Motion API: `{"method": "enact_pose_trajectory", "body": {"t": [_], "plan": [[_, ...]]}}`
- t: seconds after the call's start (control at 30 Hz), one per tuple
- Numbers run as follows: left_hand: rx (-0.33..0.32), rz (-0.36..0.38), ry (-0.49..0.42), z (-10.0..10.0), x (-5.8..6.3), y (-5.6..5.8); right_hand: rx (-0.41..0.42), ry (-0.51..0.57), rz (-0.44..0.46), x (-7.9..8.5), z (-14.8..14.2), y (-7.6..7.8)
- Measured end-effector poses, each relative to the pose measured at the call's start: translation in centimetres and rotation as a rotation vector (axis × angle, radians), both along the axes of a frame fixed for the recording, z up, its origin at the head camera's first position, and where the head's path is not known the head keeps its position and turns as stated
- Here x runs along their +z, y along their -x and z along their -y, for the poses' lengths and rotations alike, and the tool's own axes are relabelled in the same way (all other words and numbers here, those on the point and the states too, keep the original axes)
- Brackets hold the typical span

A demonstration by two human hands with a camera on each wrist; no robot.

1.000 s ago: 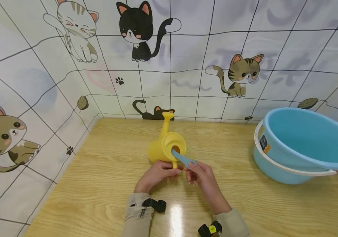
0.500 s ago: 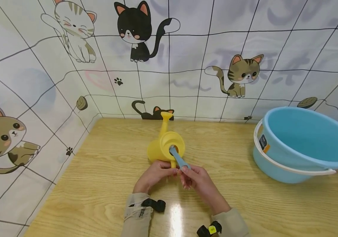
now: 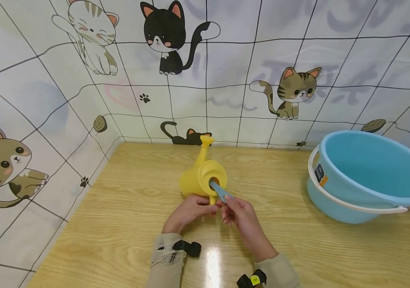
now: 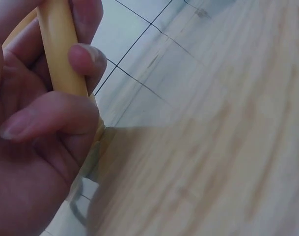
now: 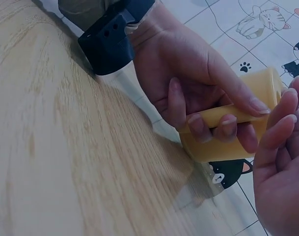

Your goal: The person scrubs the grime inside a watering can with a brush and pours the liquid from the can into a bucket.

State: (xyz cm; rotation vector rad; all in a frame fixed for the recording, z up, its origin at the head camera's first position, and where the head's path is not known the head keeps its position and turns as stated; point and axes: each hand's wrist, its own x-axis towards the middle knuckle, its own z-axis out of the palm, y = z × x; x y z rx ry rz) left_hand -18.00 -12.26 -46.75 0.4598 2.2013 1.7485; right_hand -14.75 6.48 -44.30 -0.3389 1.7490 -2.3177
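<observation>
The smooth yellow plastic watering can with a rounded body [image 3: 192,183] is at the middle of the surface, tilted so that we look at its round opening, its flared spout pointing toward the wall. Into that opening runs a slim, flat light-blue tool [image 3: 221,193]; we cannot make out its inner end. The left hand [image 3: 186,213] has its grip curled round the can's smooth, rod-like handle [image 4: 61,49], while the right hand [image 3: 245,219] has its grip pinching the tool's outer end. We count two woven-looking beige sleeves [image 3: 166,270] and two blocky black wrist cameras [image 3: 190,249]. Beneath lies the pale wooden surface [image 3: 126,224], streaked with fine grain and glossy near the wrists. To the right, well apart from the can, stands a light-blue plastic bucket with a wide oval mouth [image 3: 370,198] and one thin white handle [image 3: 349,205]. Behind hangs a wrinkled, grid-lined white wall covering [image 3: 223,72], on which we count five printed cats and three paw prints.
</observation>
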Motion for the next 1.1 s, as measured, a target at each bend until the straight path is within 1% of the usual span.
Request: {"method": "enact_pose_trajectory", "body": {"t": [0.1,0.2,0.27,0.4,0.5,0.6,0.67,0.77,0.9,1.03,1.1], "plan": [[0.001,0.011,-0.005,0.0,0.0,-0.1,-0.014,-0.004,-0.005,-0.1,0.1,0.0],[0.001,0.012,-0.005,0.1,-0.1,-0.1,-0.028,-0.002,0.013,0.1,0.0,-0.1],[0.001,0.017,-0.003,0.1,-0.1,-0.2,-0.049,0.016,0.047,0.3,0.1,-0.2],[0.007,0.028,0.005,0.1,0.0,-0.3,-0.05,0.027,0.054,0.6,-0.1,-0.3],[-0.001,0.036,-0.011,-0.1,0.7,-0.4,-0.028,0.032,0.03,0.9,-0.2,-0.3],[-0.013,0.023,-0.038,-0.3,1.5,-0.6,-0.012,0.047,0.01,1.0,-0.4,-0.3],[-0.015,0.006,-0.056,-0.4,1.7,-0.6,-0.005,0.061,0.014,1.0,-0.4,-0.3],[-0.005,-0.022,-0.054,-0.3,1.0,-0.3,0.006,0.066,0.045,1.1,-0.3,-0.3],[0.011,-0.037,-0.031,-0.2,-0.2,0.2,0.045,0.075,0.076,1.0,-0.2,-0.3],[0.002,-0.034,-0.027,-0.1,-0.2,0.1,0.114,0.159,0.117,1.0,-0.1,-0.3],[-0.017,-0.027,-0.03,-0.1,0.4,-0.1,0.141,0.22,0.154,1.0,0.0,-0.4]]}}
